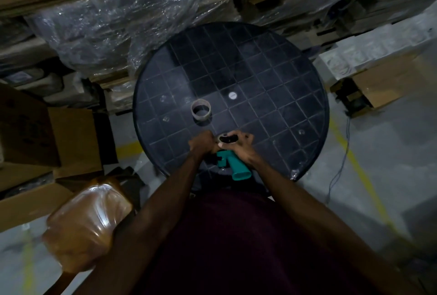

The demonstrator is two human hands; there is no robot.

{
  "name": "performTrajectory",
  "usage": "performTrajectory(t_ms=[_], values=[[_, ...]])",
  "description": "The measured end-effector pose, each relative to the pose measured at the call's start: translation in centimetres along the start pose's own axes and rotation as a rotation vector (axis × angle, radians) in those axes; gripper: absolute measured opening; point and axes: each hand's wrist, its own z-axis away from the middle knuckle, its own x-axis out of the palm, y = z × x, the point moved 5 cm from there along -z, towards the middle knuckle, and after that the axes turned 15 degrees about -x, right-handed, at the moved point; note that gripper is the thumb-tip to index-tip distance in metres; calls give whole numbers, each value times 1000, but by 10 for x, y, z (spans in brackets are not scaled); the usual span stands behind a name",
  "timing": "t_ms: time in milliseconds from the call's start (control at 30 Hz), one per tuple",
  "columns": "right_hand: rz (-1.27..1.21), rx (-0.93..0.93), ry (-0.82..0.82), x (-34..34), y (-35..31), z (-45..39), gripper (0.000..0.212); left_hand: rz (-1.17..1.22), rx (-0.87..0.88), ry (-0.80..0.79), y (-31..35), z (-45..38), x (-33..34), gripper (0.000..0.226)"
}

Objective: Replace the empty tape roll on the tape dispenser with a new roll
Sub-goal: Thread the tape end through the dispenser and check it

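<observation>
We see both hands over the near edge of the round dark counter (295, 77), close together on the tape dispenser (233, 164). The left hand (202, 142) is curled at the dispenser's left side; what exactly it grips is hidden. The right hand (240, 143) wraps its fingers round the dispenser's top, where a dark roll-like part (227, 139) shows between the two hands, too dim to tell more. The dispenser has a teal plastic handle, sticking out below the hands toward the body. An empty tape core (201, 110), a brownish cardboard ring, stands on the counter just beyond the left hand, apart from it. A small white disc (232, 95) lies further beyond.
</observation>
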Motion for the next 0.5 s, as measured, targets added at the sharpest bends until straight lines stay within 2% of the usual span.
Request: performTrajectory(t_ms=[100, 167, 333, 400, 500], values=[[139, -82, -175, 7, 2, 8, 51, 32, -59, -69, -17, -9, 10, 47], [234, -128, -252, 8, 0, 12, 52, 20, -93, -86, -25, -12, 15, 45], [399, -209, -272, 25, -16, 8, 40, 64, -142, -82, -33, -11, 16, 30], [459, -245, -310, 33, -18, 6, 51, 86, -158, -90, -32, -10, 15, 22], [588, -319, -353, 41, -18, 2, 77, 138, -199, -90, -31, -13, 15, 34]])
